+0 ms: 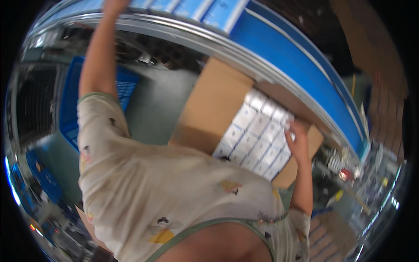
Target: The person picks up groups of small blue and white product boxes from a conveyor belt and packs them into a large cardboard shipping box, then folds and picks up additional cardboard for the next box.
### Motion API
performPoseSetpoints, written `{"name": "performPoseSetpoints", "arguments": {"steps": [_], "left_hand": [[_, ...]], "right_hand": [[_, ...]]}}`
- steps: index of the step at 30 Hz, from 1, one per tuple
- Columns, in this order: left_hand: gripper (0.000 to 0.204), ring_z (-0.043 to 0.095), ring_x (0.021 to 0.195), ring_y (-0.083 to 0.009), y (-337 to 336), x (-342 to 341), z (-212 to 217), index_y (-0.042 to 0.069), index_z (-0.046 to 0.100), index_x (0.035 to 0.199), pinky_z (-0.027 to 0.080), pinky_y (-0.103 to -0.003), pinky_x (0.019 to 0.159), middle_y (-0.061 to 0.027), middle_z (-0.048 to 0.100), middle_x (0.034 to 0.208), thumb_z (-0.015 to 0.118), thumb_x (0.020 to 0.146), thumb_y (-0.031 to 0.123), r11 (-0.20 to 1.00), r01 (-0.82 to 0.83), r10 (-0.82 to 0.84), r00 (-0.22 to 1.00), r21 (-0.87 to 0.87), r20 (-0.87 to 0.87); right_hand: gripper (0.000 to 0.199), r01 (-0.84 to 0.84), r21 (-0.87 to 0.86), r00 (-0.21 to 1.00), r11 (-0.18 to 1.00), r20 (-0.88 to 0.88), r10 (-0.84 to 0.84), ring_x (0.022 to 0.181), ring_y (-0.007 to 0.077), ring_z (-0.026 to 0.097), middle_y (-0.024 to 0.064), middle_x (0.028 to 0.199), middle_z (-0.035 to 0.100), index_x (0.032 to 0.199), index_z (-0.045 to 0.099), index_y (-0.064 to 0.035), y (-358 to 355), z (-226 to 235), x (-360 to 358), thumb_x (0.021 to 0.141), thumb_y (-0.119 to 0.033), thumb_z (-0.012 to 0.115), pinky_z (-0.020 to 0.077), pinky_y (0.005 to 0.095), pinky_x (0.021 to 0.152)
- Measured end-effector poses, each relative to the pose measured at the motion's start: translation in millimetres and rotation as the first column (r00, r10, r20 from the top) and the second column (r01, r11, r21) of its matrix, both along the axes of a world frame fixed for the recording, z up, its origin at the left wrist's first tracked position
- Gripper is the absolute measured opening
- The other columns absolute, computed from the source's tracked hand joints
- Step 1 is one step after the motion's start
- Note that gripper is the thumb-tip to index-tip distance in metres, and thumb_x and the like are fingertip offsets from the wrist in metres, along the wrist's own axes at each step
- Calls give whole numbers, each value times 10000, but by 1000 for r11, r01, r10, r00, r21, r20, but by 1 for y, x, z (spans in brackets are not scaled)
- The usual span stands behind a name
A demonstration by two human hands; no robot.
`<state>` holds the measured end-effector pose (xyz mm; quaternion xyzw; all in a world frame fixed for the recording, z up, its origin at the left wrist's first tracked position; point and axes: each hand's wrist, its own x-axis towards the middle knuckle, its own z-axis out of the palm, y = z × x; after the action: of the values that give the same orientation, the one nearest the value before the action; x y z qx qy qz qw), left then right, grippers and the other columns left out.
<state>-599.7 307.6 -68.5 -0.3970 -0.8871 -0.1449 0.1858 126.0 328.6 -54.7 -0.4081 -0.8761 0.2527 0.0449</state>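
My left hand (115,4) reaches up to the conveyor's far-left stretch, beside a row of blue-and-white boxes (187,8). The picture's top edge cuts it off and its fingers do not show. On the right, my right hand (298,139) is at the right side of an open cardboard carton (218,94). Its thumb and fingers are apart, by the rows of small white boxes (255,135) packed inside. Whether the fingertips touch these boxes is hard to make out.
A conveyor with a blue belt (292,56) and metal side rail (174,30) crosses beyond the carton. Blue plastic crate (70,105) stands on the floor at left. Cluttered equipment (345,174) lies to the right, with more cartons (331,236) at lower right.
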Motion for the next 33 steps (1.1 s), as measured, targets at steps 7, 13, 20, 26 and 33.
{"name": "performPoseSetpoints", "arguments": {"steps": [7,13,20,26,33], "left_hand": [[669,540,933,-406,28,145,51,-155,458,1072,438,-426,777,-339,520,1043,571,764,428,937,300,-347,757,177,553],[805,533,1030,-268,75,277,44,-56,378,1227,418,-343,874,-197,542,1125,666,710,489,788,581,-575,579,203,578],[806,526,1044,-235,81,319,54,-54,390,1216,407,-330,899,-184,540,1135,750,657,401,759,519,-597,313,393,739],[828,524,1015,-224,32,374,136,-65,352,1237,420,-313,874,-177,539,1084,774,645,334,583,463,-811,373,667,450],[897,523,991,-329,-71,485,100,6,285,1295,404,-406,875,-214,489,1141,755,632,386,528,674,-824,554,517,120]], "right_hand": [[315,281,245,915,928,-359,-182,850,189,584,94,945,626,1087,596,-58,64,70,-82,803,-195,610,463,288,745],[616,452,-143,844,880,-251,-474,959,210,565,161,1048,595,1162,493,25,146,37,-109,755,-407,657,416,317,852],[512,328,-498,662,802,-485,-572,870,159,572,105,1000,606,1093,529,25,145,38,-92,754,-326,684,446,280,763],[464,297,-92,526,950,-815,-243,866,135,562,92,949,594,1076,515,49,124,86,-15,751,-229,694,444,259,776],[791,619,2,420,785,-846,-329,1057,222,478,159,1190,431,1258,293,45,-27,58,83,628,-115,742,386,344,920]]}}
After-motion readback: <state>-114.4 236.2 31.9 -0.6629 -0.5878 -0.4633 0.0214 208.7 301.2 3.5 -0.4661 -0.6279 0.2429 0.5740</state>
